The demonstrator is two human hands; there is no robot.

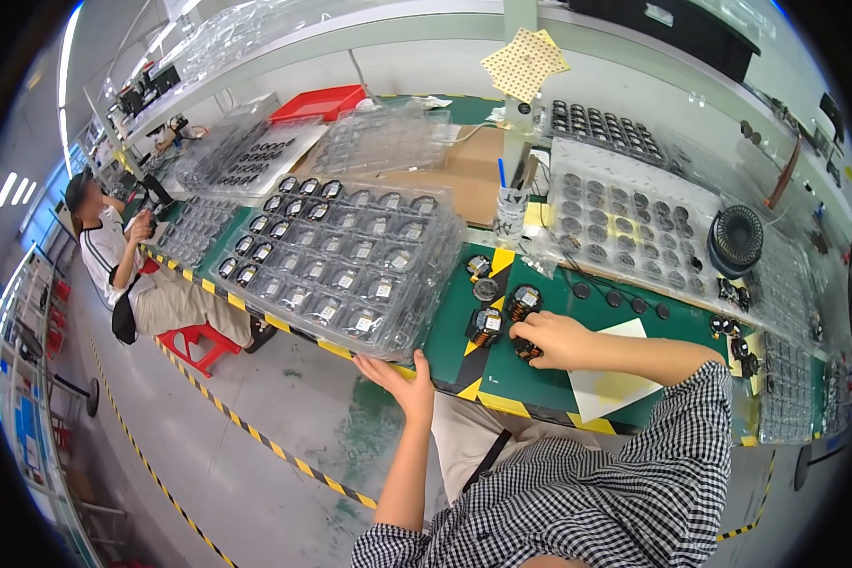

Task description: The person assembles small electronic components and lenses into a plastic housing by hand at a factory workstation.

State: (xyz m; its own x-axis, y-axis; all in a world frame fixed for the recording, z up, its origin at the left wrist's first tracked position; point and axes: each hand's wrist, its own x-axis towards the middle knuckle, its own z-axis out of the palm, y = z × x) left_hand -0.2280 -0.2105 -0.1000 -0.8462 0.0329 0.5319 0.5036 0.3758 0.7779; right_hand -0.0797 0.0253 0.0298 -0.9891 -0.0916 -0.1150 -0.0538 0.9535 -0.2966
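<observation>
Right grip [551, 339]: clasped black component [524, 351], axis hidden
Left grip [405, 382]: splayed against tray stack [434, 284]
Stack's long axis: sloped toward lower right

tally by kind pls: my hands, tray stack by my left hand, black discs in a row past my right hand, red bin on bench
Left hand, right hand: 2
Tray stack: 1
Black discs: 4
Red bin: 1
Total: 8
</observation>
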